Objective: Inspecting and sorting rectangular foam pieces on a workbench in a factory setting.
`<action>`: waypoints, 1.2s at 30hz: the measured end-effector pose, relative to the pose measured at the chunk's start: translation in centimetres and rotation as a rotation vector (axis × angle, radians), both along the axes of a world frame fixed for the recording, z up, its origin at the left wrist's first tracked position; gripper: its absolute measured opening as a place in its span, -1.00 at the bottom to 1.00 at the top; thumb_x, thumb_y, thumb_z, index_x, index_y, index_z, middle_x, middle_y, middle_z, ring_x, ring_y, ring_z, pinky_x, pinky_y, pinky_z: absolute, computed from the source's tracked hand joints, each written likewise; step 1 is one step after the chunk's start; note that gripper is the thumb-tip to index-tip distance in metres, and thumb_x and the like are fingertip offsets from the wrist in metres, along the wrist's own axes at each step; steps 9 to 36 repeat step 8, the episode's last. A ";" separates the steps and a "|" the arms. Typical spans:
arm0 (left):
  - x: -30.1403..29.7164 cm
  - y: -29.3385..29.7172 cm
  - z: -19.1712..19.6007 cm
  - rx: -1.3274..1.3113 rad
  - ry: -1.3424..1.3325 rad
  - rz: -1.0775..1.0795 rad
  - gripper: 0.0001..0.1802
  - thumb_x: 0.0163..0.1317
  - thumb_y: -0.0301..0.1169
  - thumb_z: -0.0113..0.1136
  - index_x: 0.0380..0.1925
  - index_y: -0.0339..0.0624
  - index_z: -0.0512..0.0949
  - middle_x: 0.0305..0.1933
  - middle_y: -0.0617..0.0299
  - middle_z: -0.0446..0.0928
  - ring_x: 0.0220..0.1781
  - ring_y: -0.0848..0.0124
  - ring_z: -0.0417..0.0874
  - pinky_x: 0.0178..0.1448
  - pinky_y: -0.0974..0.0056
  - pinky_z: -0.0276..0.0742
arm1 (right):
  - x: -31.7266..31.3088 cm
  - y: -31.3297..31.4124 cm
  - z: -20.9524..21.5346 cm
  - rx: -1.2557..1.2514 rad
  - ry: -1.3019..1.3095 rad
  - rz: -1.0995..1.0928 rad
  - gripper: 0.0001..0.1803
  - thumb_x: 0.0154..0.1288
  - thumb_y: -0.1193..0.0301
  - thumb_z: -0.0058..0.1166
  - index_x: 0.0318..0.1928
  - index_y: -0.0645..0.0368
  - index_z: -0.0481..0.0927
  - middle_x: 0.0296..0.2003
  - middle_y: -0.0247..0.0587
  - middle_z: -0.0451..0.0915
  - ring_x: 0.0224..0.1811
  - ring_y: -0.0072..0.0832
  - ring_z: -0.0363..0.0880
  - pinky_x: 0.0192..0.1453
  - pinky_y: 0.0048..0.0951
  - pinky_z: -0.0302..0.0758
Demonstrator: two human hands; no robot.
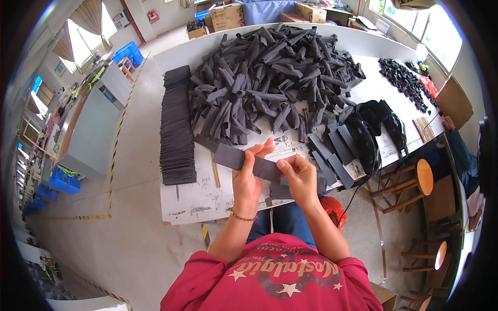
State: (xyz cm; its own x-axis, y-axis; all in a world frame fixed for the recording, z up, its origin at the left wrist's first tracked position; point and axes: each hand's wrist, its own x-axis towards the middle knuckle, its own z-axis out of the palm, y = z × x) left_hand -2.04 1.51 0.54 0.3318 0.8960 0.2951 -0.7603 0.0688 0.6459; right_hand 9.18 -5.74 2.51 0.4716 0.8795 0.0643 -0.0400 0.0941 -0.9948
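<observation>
Between my hands a flat dark grey fabric strip [228, 156] is stretched over the front of the white table. My left hand [249, 179] has its thumb on top of the strip, with the other fingers behind it and some fingertips raised past its far edge. Thumb and fingers of my right hand [299, 179] pinch the strip's right part. Another dark piece [281, 192] lies under my right hand near the table edge. A large heap of curled dark strips [270, 67] rises beyond my hands. To the left stands a long, neat row of flat dark pieces [177, 129].
Several flat dark pieces [333, 155] and a black bag-like item [365, 135] with a cord lie to the right. Small black parts [407, 80] are spread at the far right. A thin wooden stick [216, 173] rests left of my hands. Wooden stools [424, 177] stand right.
</observation>
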 end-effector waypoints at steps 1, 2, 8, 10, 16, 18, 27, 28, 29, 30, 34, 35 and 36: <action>0.1 0.0 -0.4 -0.009 -0.006 0.000 -0.63 0.46 -0.21 -0.04 -0.02 -0.31 0.52 -0.02 -0.08 0.61 0.28 0.05 0.48 0.43 -0.02 0.22 | 0.0 0.0 -0.2 -0.002 0.003 0.002 -0.77 0.33 0.37 0.20 -0.35 0.31 0.59 -0.44 -0.35 0.59 -0.39 -0.69 0.47 -0.26 -0.62 0.40; 0.2 0.1 -0.3 -0.019 -0.012 -0.002 -0.63 0.45 -0.21 -0.03 -0.03 -0.32 0.52 -0.02 -0.08 0.61 0.28 0.05 0.48 0.43 -0.02 0.22 | 0.2 -0.1 -0.4 0.001 0.025 0.024 -0.79 0.31 0.40 0.21 -0.26 0.33 0.56 -0.41 -0.32 0.60 -0.36 -0.67 0.49 -0.23 -0.61 0.43; 0.2 0.3 0.7 -0.079 -0.032 -0.040 -0.63 0.45 -0.20 -0.03 -0.02 -0.30 0.52 0.07 -0.11 0.57 0.34 0.03 0.41 0.50 -0.03 0.13 | -0.3 -0.8 -0.4 -0.056 0.176 0.293 -0.44 0.24 0.50 0.26 0.17 0.32 0.29 -0.09 -0.06 0.60 -0.06 -0.45 0.61 0.05 -0.44 0.57; 0.2 0.3 0.7 -0.079 -0.032 -0.040 -0.63 0.45 -0.20 -0.03 -0.02 -0.30 0.52 0.07 -0.11 0.57 0.34 0.03 0.41 0.50 -0.03 0.13 | -0.3 -0.8 -0.4 -0.056 0.176 0.293 -0.44 0.24 0.50 0.26 0.17 0.32 0.29 -0.09 -0.06 0.60 -0.06 -0.45 0.61 0.05 -0.44 0.57; 0.2 0.3 0.7 -0.079 -0.032 -0.040 -0.63 0.45 -0.20 -0.03 -0.02 -0.30 0.52 0.07 -0.11 0.57 0.34 0.03 0.41 0.50 -0.03 0.13 | -0.3 -0.8 -0.4 -0.056 0.176 0.293 -0.44 0.24 0.50 0.26 0.17 0.32 0.29 -0.09 -0.06 0.60 -0.06 -0.45 0.61 0.05 -0.44 0.57; 0.2 0.3 0.7 -0.079 -0.032 -0.040 -0.63 0.45 -0.20 -0.03 -0.02 -0.30 0.52 0.07 -0.11 0.57 0.34 0.03 0.41 0.50 -0.03 0.13 | -0.3 -0.8 -0.4 -0.056 0.176 0.293 -0.44 0.24 0.50 0.26 0.17 0.32 0.29 -0.09 -0.06 0.60 -0.06 -0.45 0.61 0.05 -0.44 0.57; 0.2 0.3 0.7 -0.079 -0.032 -0.040 -0.63 0.45 -0.20 -0.03 -0.02 -0.30 0.52 0.07 -0.11 0.57 0.34 0.03 0.41 0.50 -0.03 0.13 | -0.3 -0.8 -0.4 -0.056 0.176 0.293 -0.44 0.24 0.50 0.26 0.17 0.32 0.29 -0.09 -0.06 0.60 -0.06 -0.45 0.61 0.05 -0.44 0.57; 0.2 0.3 0.7 -0.079 -0.032 -0.040 -0.63 0.45 -0.20 -0.03 -0.02 -0.30 0.52 0.07 -0.11 0.57 0.34 0.03 0.41 0.50 -0.03 0.13 | -0.3 -0.8 -0.4 -0.056 0.176 0.293 -0.44 0.24 0.50 0.26 0.17 0.32 0.29 -0.09 -0.06 0.60 -0.06 -0.45 0.61 0.05 -0.44 0.57; 0.2 0.3 0.7 -0.079 -0.032 -0.040 -0.63 0.45 -0.20 -0.03 -0.02 -0.30 0.52 0.07 -0.11 0.57 0.34 0.03 0.41 0.50 -0.03 0.13 | -0.3 -0.8 -0.4 -0.056 0.176 0.293 -0.44 0.24 0.50 0.26 0.17 0.32 0.29 -0.09 -0.06 0.60 -0.06 -0.45 0.61 0.05 -0.44 0.57; 0.2 0.3 0.7 -0.079 -0.032 -0.040 -0.63 0.45 -0.20 -0.03 -0.02 -0.30 0.52 0.07 -0.11 0.57 0.34 0.03 0.41 0.50 -0.03 0.13 | -0.3 -0.8 -0.4 -0.056 0.176 0.293 -0.44 0.24 0.50 0.26 0.17 0.32 0.29 -0.09 -0.06 0.60 -0.06 -0.45 0.61 0.05 -0.44 0.57; 0.2 0.3 0.7 -0.079 -0.032 -0.040 -0.63 0.45 -0.20 -0.03 -0.02 -0.30 0.52 0.07 -0.11 0.57 0.34 0.03 0.41 0.50 -0.03 0.13 | -0.3 -0.8 -0.4 -0.056 0.176 0.293 -0.44 0.24 0.50 0.26 0.17 0.32 0.29 -0.09 -0.06 0.60 -0.06 -0.45 0.61 0.05 -0.44 0.57; 0.2 0.3 0.7 -0.079 -0.032 -0.040 -0.63 0.45 -0.20 -0.03 -0.02 -0.30 0.52 0.07 -0.11 0.57 0.34 0.03 0.41 0.50 -0.03 0.13 | -0.3 -0.8 -0.4 -0.056 0.176 0.293 -0.44 0.24 0.50 0.26 0.17 0.32 0.29 -0.09 -0.06 0.60 -0.06 -0.45 0.61 0.05 -0.44 0.57; 0.2 0.3 0.7 -0.079 -0.032 -0.040 -0.63 0.45 -0.20 -0.03 -0.02 -0.30 0.52 0.07 -0.11 0.57 0.34 0.03 0.41 0.50 -0.03 0.13 | -0.3 -0.8 -0.4 -0.056 0.176 0.293 -0.44 0.24 0.50 0.26 0.17 0.32 0.29 -0.09 -0.06 0.60 -0.06 -0.45 0.61 0.05 -0.44 0.57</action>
